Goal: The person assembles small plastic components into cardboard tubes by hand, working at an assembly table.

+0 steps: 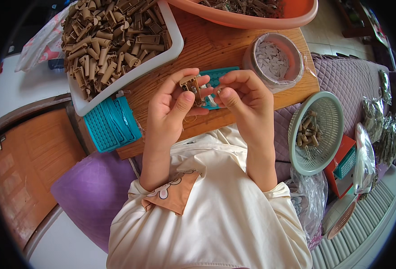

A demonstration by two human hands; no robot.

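My left hand (173,101) holds a small brown plastic casing (190,85) upright between thumb and fingers. Its open side faces me, and small metallic bits show inside. Just to the right, my right hand (247,96) pinches something tiny and pale between thumb and forefinger; its kind is too small to make out. The two hands are close together but apart. Behind and below them, a teal tray (227,73) lies on the wooden table (207,45), partly hidden by my fingers. Some whitish pieces (207,99) show between the hands.
A white bin (176,42) heaped with brown plastic casings (112,45) stands at far left, near teal trays (110,125). An orange basin (233,20) and a tub of pale flakes (274,60) sit at the back. On the right is a green basket (325,152) with several brown casings.
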